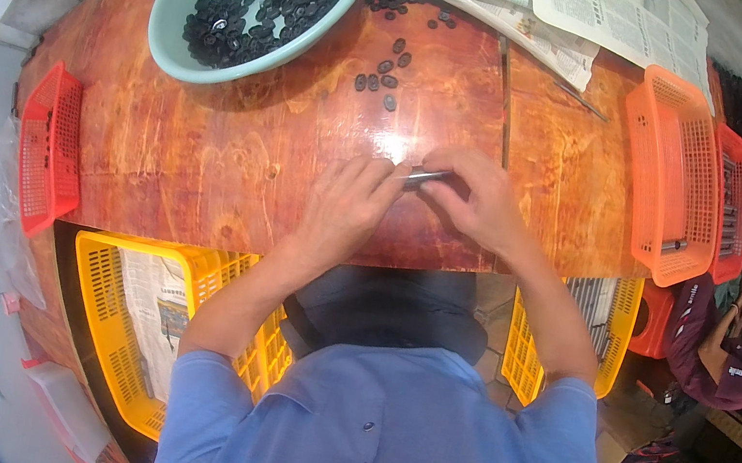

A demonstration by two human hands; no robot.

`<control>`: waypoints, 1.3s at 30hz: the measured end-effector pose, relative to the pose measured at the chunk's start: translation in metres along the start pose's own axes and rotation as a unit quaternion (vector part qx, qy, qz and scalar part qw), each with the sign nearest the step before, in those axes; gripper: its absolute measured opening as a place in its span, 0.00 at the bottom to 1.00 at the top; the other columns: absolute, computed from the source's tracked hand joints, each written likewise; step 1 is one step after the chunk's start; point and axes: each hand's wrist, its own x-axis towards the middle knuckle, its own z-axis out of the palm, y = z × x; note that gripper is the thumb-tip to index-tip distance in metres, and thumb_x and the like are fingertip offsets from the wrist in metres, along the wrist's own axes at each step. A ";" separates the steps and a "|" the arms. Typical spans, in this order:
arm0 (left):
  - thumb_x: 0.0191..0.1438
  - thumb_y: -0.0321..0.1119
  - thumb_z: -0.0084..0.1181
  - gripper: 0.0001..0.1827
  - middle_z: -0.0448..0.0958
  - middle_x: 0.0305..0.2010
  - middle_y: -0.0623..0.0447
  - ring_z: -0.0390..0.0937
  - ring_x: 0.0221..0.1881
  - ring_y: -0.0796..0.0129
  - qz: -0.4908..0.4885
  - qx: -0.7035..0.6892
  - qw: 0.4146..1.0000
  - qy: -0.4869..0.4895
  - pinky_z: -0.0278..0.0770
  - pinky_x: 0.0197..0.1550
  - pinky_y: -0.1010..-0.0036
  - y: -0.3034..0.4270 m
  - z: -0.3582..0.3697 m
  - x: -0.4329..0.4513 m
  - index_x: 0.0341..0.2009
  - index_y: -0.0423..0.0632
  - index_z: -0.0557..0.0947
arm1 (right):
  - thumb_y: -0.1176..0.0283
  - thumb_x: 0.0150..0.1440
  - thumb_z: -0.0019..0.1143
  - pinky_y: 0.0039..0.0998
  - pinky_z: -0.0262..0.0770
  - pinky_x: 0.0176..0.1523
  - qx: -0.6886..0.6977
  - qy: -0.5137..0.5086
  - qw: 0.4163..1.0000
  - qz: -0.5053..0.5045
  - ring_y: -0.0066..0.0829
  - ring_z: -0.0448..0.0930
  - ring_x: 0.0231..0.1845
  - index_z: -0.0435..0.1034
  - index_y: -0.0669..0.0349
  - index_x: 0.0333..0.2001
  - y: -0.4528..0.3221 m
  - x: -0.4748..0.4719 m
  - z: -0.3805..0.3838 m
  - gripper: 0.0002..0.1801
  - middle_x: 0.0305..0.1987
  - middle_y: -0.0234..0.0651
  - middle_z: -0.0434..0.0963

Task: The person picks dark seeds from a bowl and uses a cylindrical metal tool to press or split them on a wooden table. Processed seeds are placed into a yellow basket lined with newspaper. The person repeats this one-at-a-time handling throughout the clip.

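Note:
Both my hands meet above the near part of the wooden table (229, 156). My left hand (352, 203) grips one end of a short, shiny metal tube (418, 179). At the tube's other end, the thumb and fingers of my right hand (476, 197) are closed around it. Whether a small part sits at that end is hidden by the fingers. Beyond my hands, several loose black oval parts (387, 66) lie on the tabletop. A pale green basin (170, 43) at the far left holds a heap of similar black oval parts (260, 14).
Newspapers (613, 18) cover the far edge, near a thin rod (581, 99). An orange basket (668, 171) with a tube inside stands right, beside a red basket (729, 203) of tubes. Yellow crates (126, 330) flank my lap. A person (712, 347) is at far right.

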 end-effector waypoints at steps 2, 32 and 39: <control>0.54 0.30 0.66 0.18 0.79 0.43 0.53 0.79 0.43 0.60 0.018 0.023 1.000 -0.003 0.73 0.41 0.66 -0.003 0.001 0.000 0.51 0.45 0.84 | 0.72 0.59 0.63 0.43 0.76 0.49 -0.014 -0.020 0.998 0.059 0.47 0.80 0.43 0.75 0.65 0.42 -0.001 0.017 0.000 0.10 0.41 0.44 0.79; 0.48 0.33 0.72 0.23 0.79 0.38 0.50 0.77 0.37 0.56 -0.013 -0.067 0.997 -0.024 0.75 0.40 0.64 -0.011 0.007 -0.002 0.50 0.41 0.84 | 0.73 0.57 0.55 0.44 0.62 0.47 -0.204 0.111 0.968 0.091 0.48 0.70 0.43 0.68 0.61 0.39 0.006 0.049 0.053 0.07 0.40 0.44 0.70; 0.55 0.34 0.69 0.24 0.80 0.45 0.45 0.80 0.44 0.53 -0.074 -0.042 0.995 0.050 0.78 0.48 0.62 -0.009 -0.005 -0.004 0.56 0.43 0.81 | 0.69 0.64 0.55 0.45 0.66 0.55 -0.073 0.124 0.982 0.123 0.46 0.73 0.49 0.71 0.64 0.40 0.014 0.049 0.045 0.09 0.42 0.45 0.72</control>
